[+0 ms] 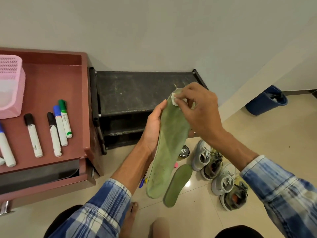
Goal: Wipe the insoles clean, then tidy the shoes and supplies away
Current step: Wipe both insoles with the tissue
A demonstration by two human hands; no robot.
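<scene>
I see left hand [151, 129] gripping green insole [169, 146]; right hand [197, 110] pinching white wipe [174, 100] on its toe end; 2nd insole [178, 184] on floor.

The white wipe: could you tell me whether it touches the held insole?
Touching. The head view shows the right hand pressing the wipe against the insole near its tip.

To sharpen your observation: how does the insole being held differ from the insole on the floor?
The held insole is off the floor, gripped by the left hand while the right hand presses a white wipe on its tip; the floor insole lies flat, untouched. The held insole looks paler, more scuffed. Both are green.
</scene>
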